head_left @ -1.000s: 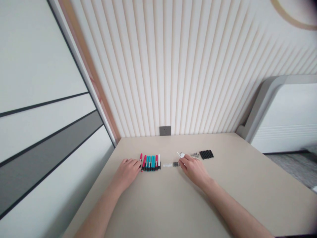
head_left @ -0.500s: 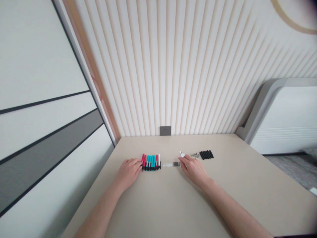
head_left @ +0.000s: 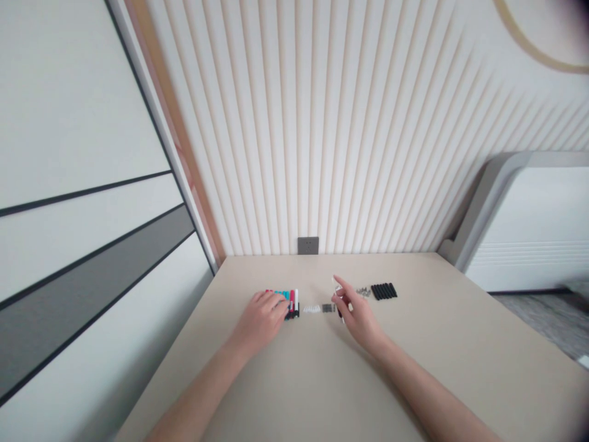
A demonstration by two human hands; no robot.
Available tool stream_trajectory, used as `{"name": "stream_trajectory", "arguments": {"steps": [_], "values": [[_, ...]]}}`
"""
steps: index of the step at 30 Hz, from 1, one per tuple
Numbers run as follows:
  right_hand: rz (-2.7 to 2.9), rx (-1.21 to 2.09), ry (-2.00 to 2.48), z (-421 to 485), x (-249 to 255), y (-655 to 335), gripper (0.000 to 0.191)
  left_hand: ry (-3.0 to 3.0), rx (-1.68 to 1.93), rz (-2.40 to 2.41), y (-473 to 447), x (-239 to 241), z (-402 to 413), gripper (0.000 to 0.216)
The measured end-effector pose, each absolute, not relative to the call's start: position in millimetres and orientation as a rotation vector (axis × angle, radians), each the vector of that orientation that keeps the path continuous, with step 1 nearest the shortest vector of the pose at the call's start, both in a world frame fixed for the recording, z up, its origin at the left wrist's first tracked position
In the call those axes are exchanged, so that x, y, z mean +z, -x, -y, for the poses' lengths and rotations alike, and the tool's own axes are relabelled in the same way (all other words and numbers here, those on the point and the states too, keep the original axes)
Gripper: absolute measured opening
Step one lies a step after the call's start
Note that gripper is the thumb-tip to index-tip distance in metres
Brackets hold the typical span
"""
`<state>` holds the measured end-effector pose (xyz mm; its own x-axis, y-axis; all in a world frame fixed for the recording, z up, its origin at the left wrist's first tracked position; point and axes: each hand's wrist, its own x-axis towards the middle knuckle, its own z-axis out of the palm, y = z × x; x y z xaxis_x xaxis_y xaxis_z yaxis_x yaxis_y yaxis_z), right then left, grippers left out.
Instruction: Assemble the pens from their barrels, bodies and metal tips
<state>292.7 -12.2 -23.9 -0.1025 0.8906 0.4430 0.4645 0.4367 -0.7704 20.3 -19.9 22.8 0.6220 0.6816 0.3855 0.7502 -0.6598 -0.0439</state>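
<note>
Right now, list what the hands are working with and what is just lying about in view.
In hand: left hand on the pens; right hand pinching a small white piece.
Lying about: clear parts, dark parts, metal bits, black caps, wall socket.

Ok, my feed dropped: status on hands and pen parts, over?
Left hand flat on the pen row. Right hand pinching a small white part. Loose small parts lie between them.

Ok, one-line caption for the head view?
Left hand rests on a row of coloured pens; right hand pinches a small white part near black pieces.
</note>
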Motion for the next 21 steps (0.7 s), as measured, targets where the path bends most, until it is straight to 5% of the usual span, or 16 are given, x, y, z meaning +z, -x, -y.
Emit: {"name": "stream_trajectory", "arguments": {"steps": [6, 9, 16, 21], "values": [[1.461, 0.973, 0.882, 16.7, -18.3, -275.9, 0.025, 2.918, -0.772, 1.179, -80.3, 22.3, 21.5, 0.04], [1.434, 1.07, 0.818, 18.6, -16.2, -272.7, 0.024, 2.967, -0.99, 1.256, -92.6, 6.6, 18.5, 0.033], [1.549, 0.94, 0.994, 17.4, -16.9, -279.2, 0.026, 2.944, -1.015, 1.251, -86.6, -15.1, 16.6, 0.046], [1.426, 0.823, 1.062, 10.8, -10.2, -294.5, 0.031, 2.879, -0.956, 1.255, -84.9, -8.3, 21.9, 0.036]]}}
